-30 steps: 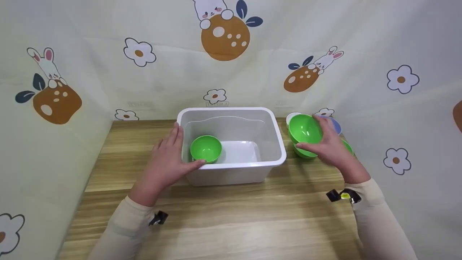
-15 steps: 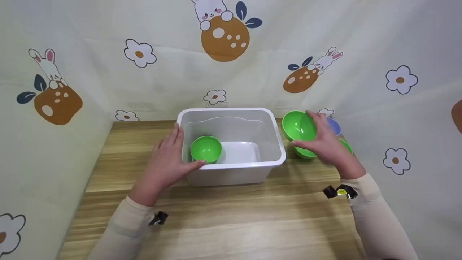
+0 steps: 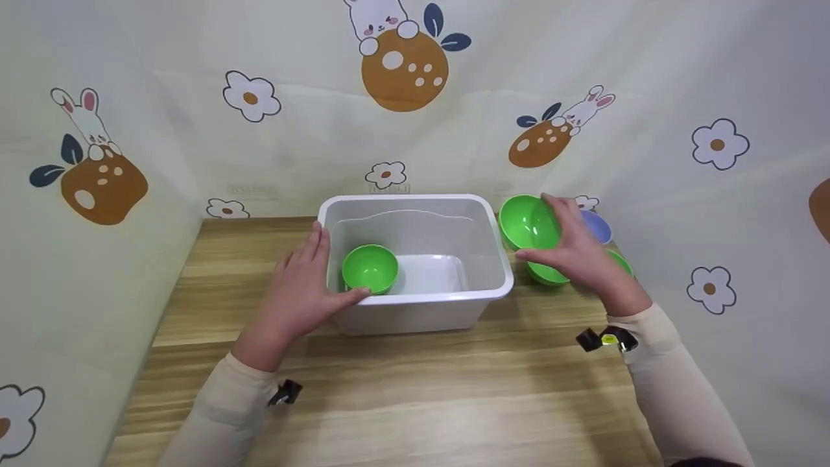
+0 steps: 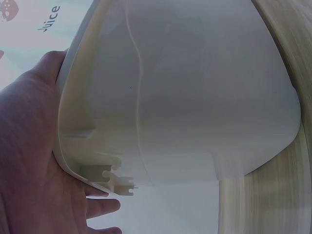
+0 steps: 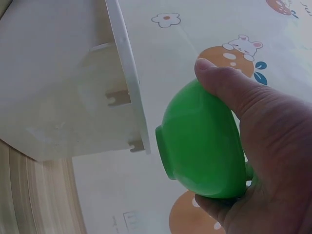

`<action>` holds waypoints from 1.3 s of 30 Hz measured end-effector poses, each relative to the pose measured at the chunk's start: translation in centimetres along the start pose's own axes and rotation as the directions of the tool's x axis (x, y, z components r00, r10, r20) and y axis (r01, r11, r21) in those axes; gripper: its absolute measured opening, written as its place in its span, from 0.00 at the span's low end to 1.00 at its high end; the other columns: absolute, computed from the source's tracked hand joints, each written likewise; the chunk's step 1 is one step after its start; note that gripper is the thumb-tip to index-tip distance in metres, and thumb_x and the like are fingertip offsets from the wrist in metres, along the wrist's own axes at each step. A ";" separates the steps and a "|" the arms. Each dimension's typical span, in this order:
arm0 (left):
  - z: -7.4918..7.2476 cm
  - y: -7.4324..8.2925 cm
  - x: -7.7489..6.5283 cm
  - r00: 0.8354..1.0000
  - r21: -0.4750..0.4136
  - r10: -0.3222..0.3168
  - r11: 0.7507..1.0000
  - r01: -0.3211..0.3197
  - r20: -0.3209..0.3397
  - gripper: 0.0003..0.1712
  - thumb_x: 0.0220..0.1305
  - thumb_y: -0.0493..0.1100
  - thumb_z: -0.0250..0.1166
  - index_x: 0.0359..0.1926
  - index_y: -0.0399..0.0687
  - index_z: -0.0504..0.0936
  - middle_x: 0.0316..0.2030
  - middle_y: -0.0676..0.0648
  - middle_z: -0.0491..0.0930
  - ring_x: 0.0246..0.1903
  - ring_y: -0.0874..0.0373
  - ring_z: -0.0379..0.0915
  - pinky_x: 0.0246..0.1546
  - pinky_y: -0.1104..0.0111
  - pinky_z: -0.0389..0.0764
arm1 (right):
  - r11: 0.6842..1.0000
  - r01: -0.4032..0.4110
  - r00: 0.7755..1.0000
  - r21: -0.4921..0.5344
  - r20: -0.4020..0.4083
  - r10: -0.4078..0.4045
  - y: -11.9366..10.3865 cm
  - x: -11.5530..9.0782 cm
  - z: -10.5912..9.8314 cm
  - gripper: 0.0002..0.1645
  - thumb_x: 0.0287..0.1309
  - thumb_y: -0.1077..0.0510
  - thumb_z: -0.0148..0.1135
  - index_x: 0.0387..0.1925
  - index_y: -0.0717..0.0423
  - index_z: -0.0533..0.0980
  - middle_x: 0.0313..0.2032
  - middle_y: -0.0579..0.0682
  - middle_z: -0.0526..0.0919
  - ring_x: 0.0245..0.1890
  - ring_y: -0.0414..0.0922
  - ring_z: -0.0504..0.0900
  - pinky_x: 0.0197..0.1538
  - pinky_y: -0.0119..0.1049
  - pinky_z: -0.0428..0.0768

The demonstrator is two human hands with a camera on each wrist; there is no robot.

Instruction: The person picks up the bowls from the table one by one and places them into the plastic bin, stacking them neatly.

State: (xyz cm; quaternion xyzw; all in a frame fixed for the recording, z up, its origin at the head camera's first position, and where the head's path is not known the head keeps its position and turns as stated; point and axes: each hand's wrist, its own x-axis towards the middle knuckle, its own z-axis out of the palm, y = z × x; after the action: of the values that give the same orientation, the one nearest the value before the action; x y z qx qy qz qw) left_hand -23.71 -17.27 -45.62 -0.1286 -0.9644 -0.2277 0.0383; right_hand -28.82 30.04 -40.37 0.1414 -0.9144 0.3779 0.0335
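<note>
A white plastic bin stands on the table. My left hand rests at its near left corner, thumb on the front rim and fingers extended along the left side. In the left wrist view the hand lies against the bin's rim. Inside the bin, at the left, sits a green bowl. To the right of the bin, my right hand holds another green bowl between thumb and fingers. That bowl appears tilted and apart from the bin in the right wrist view.
Beneath the held bowl is another green bowl on the table. A blue bowl and one more green bowl show partly behind my right hand. A printed curtain borders the wooden table at the back and sides.
My right hand has moved left and slightly up with the green bowl, nearer the bin's right rim. My left hand has stayed on the bin's corner.
</note>
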 end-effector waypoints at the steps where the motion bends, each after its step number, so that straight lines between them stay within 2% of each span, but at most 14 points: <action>1: 0.0 0.0 0.0 1.000 -0.001 0.000 1.000 0.000 0.002 0.79 0.62 0.84 0.67 0.88 0.31 0.45 0.88 0.32 0.40 0.86 0.32 0.45 0.82 0.32 0.45 | 1.000 0.005 1.000 -0.001 0.003 -0.005 0.0 0.1 0.1 0.77 0.50 0.38 0.90 0.88 0.59 0.54 0.79 0.63 0.60 0.77 0.63 0.64 0.77 0.69 0.67; 7: 0.0 0.0 0.0 1.000 0.006 0.002 1.000 -0.002 0.002 0.79 0.62 0.83 0.67 0.88 0.30 0.46 0.88 0.32 0.41 0.86 0.32 0.45 0.82 0.32 0.46 | 0.999 0.043 0.999 -0.014 0.013 -0.043 -0.6 0.8 0.5 0.75 0.49 0.46 0.92 0.87 0.60 0.55 0.77 0.65 0.60 0.76 0.63 0.65 0.78 0.67 0.66; 14: 0.0 0.1 0.0 1.000 0.010 0.002 1.000 -0.002 0.003 0.78 0.62 0.83 0.67 0.88 0.30 0.46 0.88 0.32 0.41 0.86 0.34 0.44 0.82 0.33 0.46 | 0.999 0.030 0.998 0.015 0.046 -0.030 -1.6 1.4 0.8 0.74 0.50 0.46 0.92 0.88 0.58 0.55 0.75 0.62 0.63 0.73 0.62 0.69 0.76 0.67 0.70; 21: 0.0 0.1 -0.1 1.000 0.010 0.001 1.000 -0.001 0.007 0.79 0.62 0.85 0.65 0.88 0.31 0.45 0.88 0.33 0.40 0.86 0.35 0.43 0.82 0.33 0.47 | 0.996 0.084 0.995 -0.010 0.055 -0.084 -2.3 2.0 1.3 0.75 0.47 0.41 0.92 0.86 0.59 0.58 0.75 0.61 0.66 0.70 0.60 0.72 0.73 0.63 0.75; 28: 0.0 0.1 -0.2 1.000 -0.001 0.003 1.000 -0.003 0.005 0.80 0.62 0.87 0.63 0.88 0.30 0.45 0.88 0.33 0.39 0.86 0.35 0.42 0.82 0.33 0.48 | 0.995 0.103 0.991 0.005 0.089 -0.103 -2.9 2.7 2.0 0.73 0.48 0.45 0.93 0.85 0.61 0.59 0.75 0.59 0.65 0.70 0.61 0.73 0.72 0.62 0.75; 34: 0.0 0.1 -0.2 1.000 -0.004 -0.004 1.000 0.004 0.011 0.79 0.62 0.85 0.65 0.88 0.31 0.45 0.89 0.33 0.39 0.87 0.35 0.42 0.83 0.34 0.47 | 0.993 0.118 0.986 -0.012 0.121 -0.116 -3.7 3.3 2.3 0.75 0.47 0.40 0.92 0.86 0.60 0.58 0.76 0.58 0.64 0.70 0.59 0.73 0.72 0.60 0.77; 39: 0.0 0.1 -0.2 1.000 0.003 -0.008 1.000 0.008 0.022 0.79 0.62 0.86 0.64 0.88 0.32 0.44 0.89 0.34 0.38 0.87 0.37 0.40 0.83 0.35 0.47 | 0.990 0.138 0.979 -0.027 0.154 -0.133 -4.3 3.7 2.4 0.76 0.47 0.40 0.92 0.86 0.60 0.57 0.76 0.59 0.64 0.70 0.58 0.73 0.73 0.59 0.77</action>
State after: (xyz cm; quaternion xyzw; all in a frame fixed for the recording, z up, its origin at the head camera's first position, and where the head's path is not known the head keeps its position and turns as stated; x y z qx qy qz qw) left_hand -23.48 -17.21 -45.61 -0.1271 -0.9656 -0.2252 0.0267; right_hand -31.05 24.59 -38.48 0.2309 -0.9094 0.3459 -0.0078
